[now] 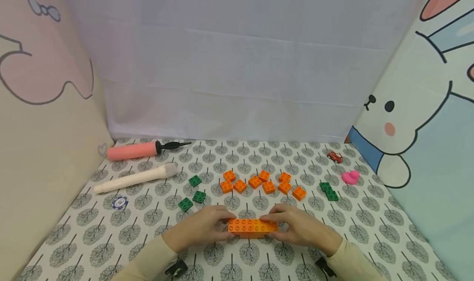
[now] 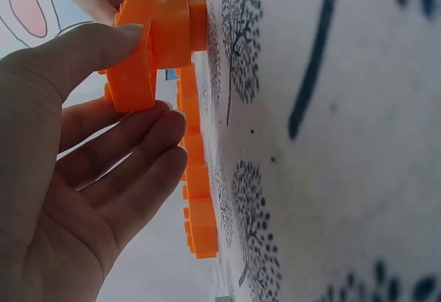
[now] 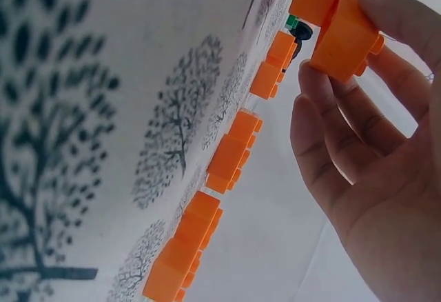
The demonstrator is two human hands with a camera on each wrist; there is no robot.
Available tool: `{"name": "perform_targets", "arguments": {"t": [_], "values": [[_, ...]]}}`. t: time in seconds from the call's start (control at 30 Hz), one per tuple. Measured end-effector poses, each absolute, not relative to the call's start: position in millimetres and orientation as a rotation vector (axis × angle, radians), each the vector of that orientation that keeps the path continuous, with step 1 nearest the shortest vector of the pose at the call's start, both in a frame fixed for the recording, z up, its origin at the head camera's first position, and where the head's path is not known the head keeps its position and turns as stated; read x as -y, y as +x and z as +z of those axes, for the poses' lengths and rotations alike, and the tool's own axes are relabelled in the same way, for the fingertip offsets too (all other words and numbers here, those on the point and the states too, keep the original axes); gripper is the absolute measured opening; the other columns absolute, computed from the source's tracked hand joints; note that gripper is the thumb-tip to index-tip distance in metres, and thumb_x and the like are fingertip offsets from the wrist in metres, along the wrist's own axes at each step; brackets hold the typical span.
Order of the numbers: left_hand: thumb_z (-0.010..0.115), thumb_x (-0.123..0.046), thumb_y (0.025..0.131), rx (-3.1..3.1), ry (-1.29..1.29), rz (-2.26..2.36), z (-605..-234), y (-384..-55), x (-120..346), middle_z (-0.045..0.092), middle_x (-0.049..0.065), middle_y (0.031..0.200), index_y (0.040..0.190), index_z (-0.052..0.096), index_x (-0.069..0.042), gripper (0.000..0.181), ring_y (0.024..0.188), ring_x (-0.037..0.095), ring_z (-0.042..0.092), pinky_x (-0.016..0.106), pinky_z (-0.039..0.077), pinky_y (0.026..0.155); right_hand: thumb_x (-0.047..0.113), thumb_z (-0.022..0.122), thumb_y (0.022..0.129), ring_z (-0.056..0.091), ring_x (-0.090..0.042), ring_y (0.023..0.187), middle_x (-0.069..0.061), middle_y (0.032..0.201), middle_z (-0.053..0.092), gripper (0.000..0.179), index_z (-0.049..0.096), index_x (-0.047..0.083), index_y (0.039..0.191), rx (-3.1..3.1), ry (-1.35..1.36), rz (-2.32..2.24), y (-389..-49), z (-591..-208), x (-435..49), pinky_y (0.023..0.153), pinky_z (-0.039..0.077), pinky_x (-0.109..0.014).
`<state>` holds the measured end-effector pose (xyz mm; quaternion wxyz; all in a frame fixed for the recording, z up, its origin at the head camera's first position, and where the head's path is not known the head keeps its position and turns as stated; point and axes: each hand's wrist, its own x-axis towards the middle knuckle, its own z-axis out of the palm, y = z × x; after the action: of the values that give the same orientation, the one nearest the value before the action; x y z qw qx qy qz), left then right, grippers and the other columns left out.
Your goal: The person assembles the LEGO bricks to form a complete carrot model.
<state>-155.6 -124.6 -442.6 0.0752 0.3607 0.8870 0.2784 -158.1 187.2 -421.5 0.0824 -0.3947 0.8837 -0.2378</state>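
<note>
Two orange toy building bricks (image 1: pixel 240 225) lie end to end in the top layer of a small stack, studs up, low over the tabletop in front of me. My left hand (image 1: pixel 201 228) pinches the left end between thumb and fingers. At the opposite end, my right hand (image 1: pixel 300 227) grips the other top brick. The left wrist view shows a narrow gap between the top brick (image 2: pixel 131 81) and the orange brick (image 2: pixel 172 26) beneath it. Beyond the hands, several loose orange bricks (image 1: pixel 268 187) are scattered, studs up.
Several green bricks (image 1: pixel 185 204) lie left of the orange ones; a joined green piece (image 1: pixel 329 191) is at right. Further left are a pink pump (image 1: pixel 132 151), a white stick (image 1: pixel 138 178) and a poker chip (image 1: pixel 120 203). A red toy car (image 1: pixel 335 156) and pink duck (image 1: pixel 350 177) sit far right.
</note>
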Motion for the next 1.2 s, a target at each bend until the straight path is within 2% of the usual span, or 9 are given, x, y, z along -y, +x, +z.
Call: {"name": "perform_targets", "arguments": {"t": [0.13, 0.2, 0.5, 0.57, 0.7, 0.93, 1.2], "values": [[0.076, -0.036, 0.087, -2.666, 1.086, 0.840, -443.1, -156.0, 124.3, 0.064, -0.012, 0.102, 0.122, 0.069, -0.017, 0.041, 0.079, 0.003, 0.055, 0.016, 0.049, 0.070, 0.045, 0.061, 0.097, 0.058, -0.007, 0.098, 0.007, 0.119, 0.062, 0.044, 0.065, 0.020, 0.134, -2.668, -1.118, -0.735, -161.4, -420.9, -193.0, 0.081, 0.055, -0.031], [0.076, -0.036, 0.087, -2.667, 1.086, 0.836, -443.0, -156.3, 124.3, 0.065, -0.012, 0.103, 0.122, 0.069, -0.017, 0.041, 0.080, 0.003, 0.056, 0.016, 0.050, 0.071, 0.046, 0.058, 0.098, 0.060, -0.012, 0.100, 0.003, 0.121, 0.063, 0.047, 0.064, 0.018, 0.135, -2.717, -1.080, -0.760, -166.0, -420.5, -198.1, 0.083, 0.056, -0.035], [0.075, -0.037, 0.088, -2.663, 1.105, 0.842, -443.1, -156.5, 124.1, 0.066, -0.012, 0.109, 0.121, 0.070, -0.019, 0.038, 0.086, 0.001, 0.058, 0.016, 0.052, 0.076, 0.028, 0.069, 0.095, 0.063, -0.027, 0.098, -0.011, 0.117, 0.064, 0.047, 0.061, 0.008, 0.136, -3.107, -0.671, -0.706, -195.3, -423.2, -227.1, 0.079, 0.055, -0.047], [0.075, -0.037, 0.088, -2.661, 1.108, 0.842, -443.4, -156.3, 124.4, 0.066, -0.011, 0.109, 0.121, 0.070, -0.019, 0.038, 0.086, 0.001, 0.057, 0.016, 0.052, 0.076, 0.027, 0.069, 0.095, 0.063, -0.032, 0.104, -0.016, 0.124, 0.062, 0.048, 0.060, 0.007, 0.137, -3.132, -0.590, -0.647, -200.3, -426.2, -234.5, 0.084, 0.055, -0.052], [0.075, -0.037, 0.088, -2.660, 1.111, 0.848, -443.7, -155.7, 125.5, 0.065, -0.011, 0.108, 0.122, 0.069, -0.019, 0.039, 0.084, 0.002, 0.057, 0.016, 0.051, 0.075, 0.027, 0.069, 0.095, 0.062, -0.037, 0.104, -0.023, 0.132, 0.057, 0.049, 0.059, 0.007, 0.138, -3.122, -0.504, -0.562, -207.4, -431.2, -246.1, 0.081, 0.056, -0.054], [0.075, -0.037, 0.088, -2.678, 1.116, 0.827, -444.2, -156.2, 126.0, 0.065, -0.011, 0.106, 0.124, 0.069, -0.017, 0.041, 0.084, 0.001, 0.056, 0.016, 0.051, 0.075, 0.026, 0.070, 0.094, 0.064, -0.030, 0.097, -0.022, 0.127, 0.061, 0.045, 0.062, 0.004, 0.133, -3.036, -0.505, -0.582, -214.0, -432.0, -253.7, 0.075, 0.057, -0.046], [0.075, -0.036, 0.088, -2.673, 1.109, 0.810, -444.1, -156.2, 125.1, 0.066, -0.010, 0.107, 0.125, 0.068, -0.015, 0.043, 0.088, 0.001, 0.057, 0.017, 0.053, 0.079, 0.019, 0.072, 0.091, 0.066, -0.025, 0.093, -0.016, 0.117, 0.069, 0.044, 0.064, -0.002, 0.129, -2.999, -0.551, -0.655, -216.3, -432.8, -254.8, 0.078, 0.057, -0.043]]}}
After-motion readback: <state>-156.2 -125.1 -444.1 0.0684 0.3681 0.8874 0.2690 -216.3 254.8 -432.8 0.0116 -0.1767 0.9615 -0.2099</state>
